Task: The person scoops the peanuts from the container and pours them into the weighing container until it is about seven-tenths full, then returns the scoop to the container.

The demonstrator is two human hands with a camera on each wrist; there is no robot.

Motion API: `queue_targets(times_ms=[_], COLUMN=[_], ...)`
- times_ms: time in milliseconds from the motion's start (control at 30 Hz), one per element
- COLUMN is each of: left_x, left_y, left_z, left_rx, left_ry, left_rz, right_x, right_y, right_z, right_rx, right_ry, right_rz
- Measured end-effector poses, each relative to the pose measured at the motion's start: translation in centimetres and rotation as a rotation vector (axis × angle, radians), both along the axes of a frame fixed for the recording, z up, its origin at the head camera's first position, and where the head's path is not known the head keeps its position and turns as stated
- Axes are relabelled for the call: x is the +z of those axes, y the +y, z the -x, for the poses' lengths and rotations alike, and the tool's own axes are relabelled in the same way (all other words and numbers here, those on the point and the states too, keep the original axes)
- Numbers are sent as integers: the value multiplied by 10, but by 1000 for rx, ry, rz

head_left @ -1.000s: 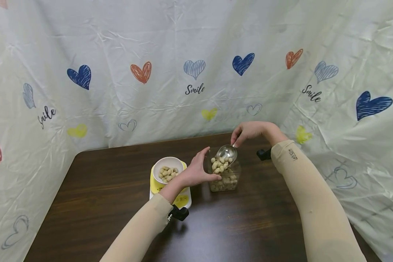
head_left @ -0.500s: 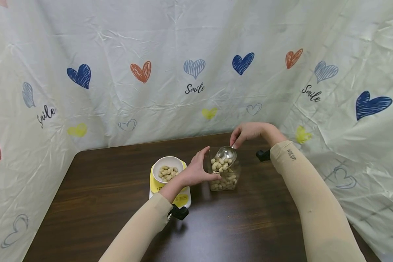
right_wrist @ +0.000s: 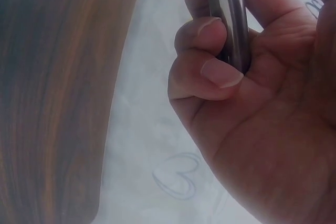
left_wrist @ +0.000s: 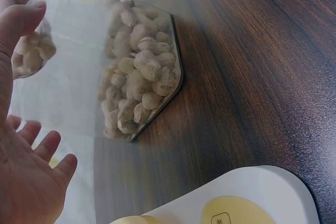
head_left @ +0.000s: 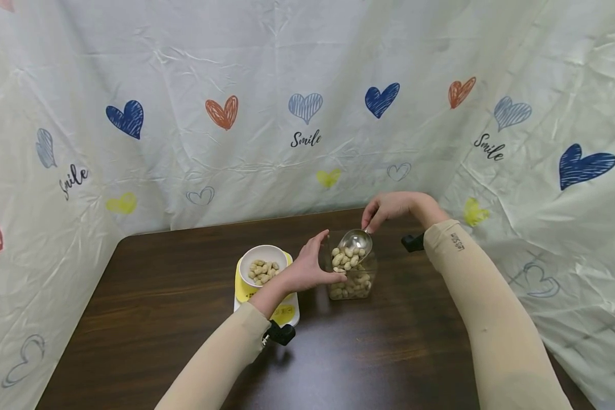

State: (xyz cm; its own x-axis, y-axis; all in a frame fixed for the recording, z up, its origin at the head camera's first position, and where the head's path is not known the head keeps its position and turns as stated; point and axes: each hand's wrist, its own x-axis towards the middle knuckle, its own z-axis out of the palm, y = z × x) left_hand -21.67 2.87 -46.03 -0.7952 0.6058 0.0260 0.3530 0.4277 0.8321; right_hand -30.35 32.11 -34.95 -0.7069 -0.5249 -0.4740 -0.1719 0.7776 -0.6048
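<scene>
In the head view a clear container (head_left: 373, 270) of unshelled peanuts (head_left: 349, 289) stands on the table. My left hand (head_left: 308, 270) holds its left side, thumb on the near wall and fingers toward the far one; the left wrist view shows those fingers (left_wrist: 48, 153) spread. With the right hand (head_left: 391, 206) I grip a metal scoop (head_left: 356, 239) by its handle (right_wrist: 228, 17), fingers curled round it in the right wrist view. The scoop tilts down to the left at the container's top, heaped with peanuts. A white bowl (head_left: 280, 254) with peanuts sits on a yellow and white scale (head_left: 290, 298), left of the container.
The dark wooden table (head_left: 174, 319) ends at the back against a pale curtain (head_left: 266, 171) printed with hearts. My left forearm (head_left: 217, 356) passes in front of the scale. The right forearm (head_left: 487, 307) reaches round the container's right side.
Very little differs: the scoop and right hand have shifted only slightly, and the peanuts in the scoop lie a touch lower. The left hand stays at the container.
</scene>
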Motion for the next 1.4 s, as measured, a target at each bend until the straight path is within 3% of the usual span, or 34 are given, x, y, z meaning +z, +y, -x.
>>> queue_targets(times_ms=[667,1100,1233,1400], left_x=[2,5,9,23], left_y=[0,-3,-10,-35], left_z=[-1,-4,-7,-13], left_rx=[9,-8,-15,-28], left_ry=[-2,2,30,79], left_rz=[-5,21,33,-15], right_x=[15,17,18,20], right_y=[10,19,20,20], right_z=[0,-9,-12,-17], right_rx=[-56,-93,-83,-61], right_ry=[-31,-21,-12,-5], right_rz=[8,48,78,115])
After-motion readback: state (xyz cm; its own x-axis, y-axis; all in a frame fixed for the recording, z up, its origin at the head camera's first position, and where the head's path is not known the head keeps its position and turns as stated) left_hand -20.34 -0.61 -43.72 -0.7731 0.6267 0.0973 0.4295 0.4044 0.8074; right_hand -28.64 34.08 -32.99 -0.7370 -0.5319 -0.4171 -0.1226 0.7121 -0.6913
